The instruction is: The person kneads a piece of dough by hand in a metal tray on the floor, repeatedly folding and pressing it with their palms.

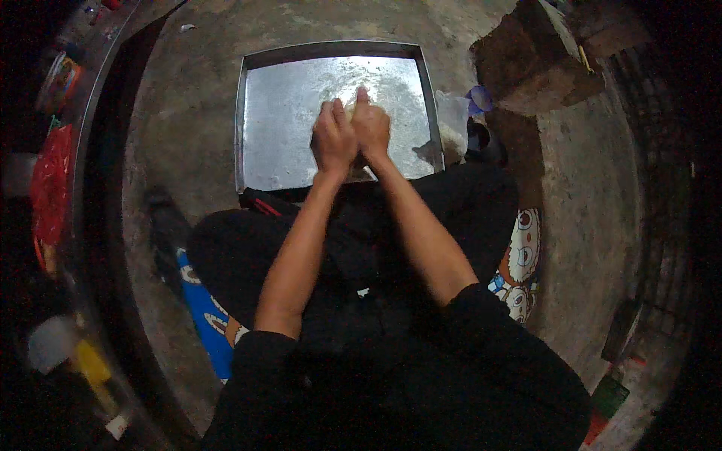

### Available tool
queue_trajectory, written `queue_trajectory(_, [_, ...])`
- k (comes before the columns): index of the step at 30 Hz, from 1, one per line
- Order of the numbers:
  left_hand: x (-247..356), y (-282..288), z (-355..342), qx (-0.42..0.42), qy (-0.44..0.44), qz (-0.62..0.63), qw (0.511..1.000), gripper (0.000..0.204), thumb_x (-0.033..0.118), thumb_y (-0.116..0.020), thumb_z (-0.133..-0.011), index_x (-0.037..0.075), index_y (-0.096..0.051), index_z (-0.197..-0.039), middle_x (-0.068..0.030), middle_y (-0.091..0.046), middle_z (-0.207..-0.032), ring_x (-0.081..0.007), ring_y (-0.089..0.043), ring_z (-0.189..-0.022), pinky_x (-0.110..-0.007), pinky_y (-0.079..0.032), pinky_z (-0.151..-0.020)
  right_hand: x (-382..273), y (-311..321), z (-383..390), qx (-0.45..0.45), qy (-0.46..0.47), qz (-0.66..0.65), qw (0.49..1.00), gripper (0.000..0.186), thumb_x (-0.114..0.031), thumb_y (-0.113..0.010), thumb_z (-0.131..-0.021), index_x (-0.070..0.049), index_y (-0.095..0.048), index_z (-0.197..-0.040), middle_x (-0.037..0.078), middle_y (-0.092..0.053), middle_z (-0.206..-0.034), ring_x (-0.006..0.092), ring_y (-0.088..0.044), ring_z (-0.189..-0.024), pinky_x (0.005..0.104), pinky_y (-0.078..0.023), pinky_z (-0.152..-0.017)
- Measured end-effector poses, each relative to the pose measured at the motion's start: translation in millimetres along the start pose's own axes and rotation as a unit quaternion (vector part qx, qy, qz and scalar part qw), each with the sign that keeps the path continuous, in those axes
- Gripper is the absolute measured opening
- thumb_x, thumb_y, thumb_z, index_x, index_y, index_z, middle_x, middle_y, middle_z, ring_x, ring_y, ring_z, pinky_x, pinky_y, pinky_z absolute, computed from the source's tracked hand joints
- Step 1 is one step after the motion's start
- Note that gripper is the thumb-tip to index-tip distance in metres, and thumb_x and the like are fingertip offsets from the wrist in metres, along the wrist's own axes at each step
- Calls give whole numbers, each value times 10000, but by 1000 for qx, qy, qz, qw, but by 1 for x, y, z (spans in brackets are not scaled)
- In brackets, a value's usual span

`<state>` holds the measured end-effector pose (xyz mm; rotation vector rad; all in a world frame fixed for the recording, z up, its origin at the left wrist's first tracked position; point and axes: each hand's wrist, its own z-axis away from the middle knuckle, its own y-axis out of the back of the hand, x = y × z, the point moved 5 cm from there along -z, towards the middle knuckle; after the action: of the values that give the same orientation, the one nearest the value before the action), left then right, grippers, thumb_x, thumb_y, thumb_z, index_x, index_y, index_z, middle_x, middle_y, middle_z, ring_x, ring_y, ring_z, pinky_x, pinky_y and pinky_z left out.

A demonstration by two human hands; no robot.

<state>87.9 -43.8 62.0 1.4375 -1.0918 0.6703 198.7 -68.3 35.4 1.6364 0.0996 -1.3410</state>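
A shallow rectangular metal tray (277,124) with raised sides lies on the floor in front of my crossed legs. Over its middle, my left hand (335,140) and my right hand (372,132) are close together, both with curled fingers. The right thumb points away from me. A bit of something pale (349,111) shows between the hands; most of it is hidden, and its kind cannot be made out. Wet-looking smears mark the tray's far surface.
A clear plastic bag (452,124) with pale contents sits against the tray's right side, by a purple cup (479,100). Beyond stands a brown box (535,64). A red plastic bag (53,184) is at far left. Under me is a cartoon-printed cushion (204,316).
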Motion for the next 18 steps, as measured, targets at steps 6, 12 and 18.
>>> queue_trajectory(6, [-54,25,-31,-16,107,15,994,681,474,-344,-1036,-61,-579,-685,-284,-614,-701,-460,-596,-678,-535,-426,-664,-37,-9,34,-51,35,-3,998,705,-526,-307,-1001,5,-729,-807,294,-676,-855,490,-652,-854,537,-494,-819])
queue_trajectory(12, [-67,31,-41,-2,105,46,993,718,489,-342,-1032,-50,-559,-611,-235,-586,-602,-394,-577,-597,-511,-422,-633,-63,6,59,-63,173,87,979,615,-425,-304,-1019,-36,-697,-750,223,-680,-770,438,-659,-775,515,-513,-766])
queue_trajectory(18, [-84,27,-42,-27,174,59,983,798,606,-239,-1008,-27,-630,-720,-202,-659,-739,-372,-631,-760,-456,-466,-753,-55,16,66,-31,144,41,988,552,-364,-313,-1022,-28,-682,-786,228,-683,-792,448,-661,-762,523,-525,-746])
